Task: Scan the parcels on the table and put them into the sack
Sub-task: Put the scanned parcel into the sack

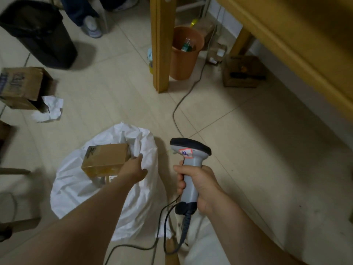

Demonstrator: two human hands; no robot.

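left hand (136,168) fingers hidden behind parcel (106,159), scanner (191,163) label scribble unreadable, worktop (286,44) cropped top-right, person's legs (80,10) cut off at top
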